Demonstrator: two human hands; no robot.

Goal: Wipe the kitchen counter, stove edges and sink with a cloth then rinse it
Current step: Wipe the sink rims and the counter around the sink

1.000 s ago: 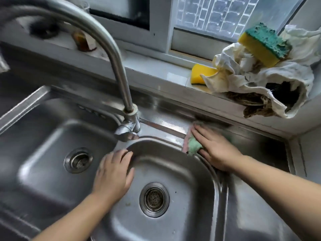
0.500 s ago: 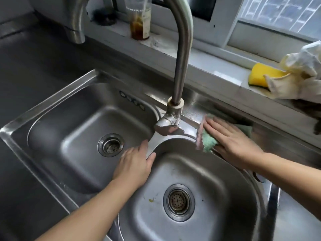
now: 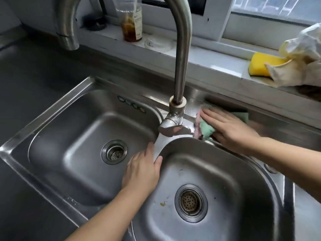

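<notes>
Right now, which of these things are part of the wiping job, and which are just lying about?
In the job:
cloth, pressed flat by the right hand
sink, its back ledge being wiped
left hand, resting on the divider
tap, for rinsing later

Lying about, on the sill:
yellow sponge
crumpled rag
jar

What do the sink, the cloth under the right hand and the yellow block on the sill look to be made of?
Sink: looks like stainless steel with a brushed finish, given its grey sheen and soft reflections.
Cloth: soft green fabric with a pink edge, probably microfibre; it bunches under the right hand.
Yellow block: appears to be a foam sponge, matte with rounded edges.
</notes>
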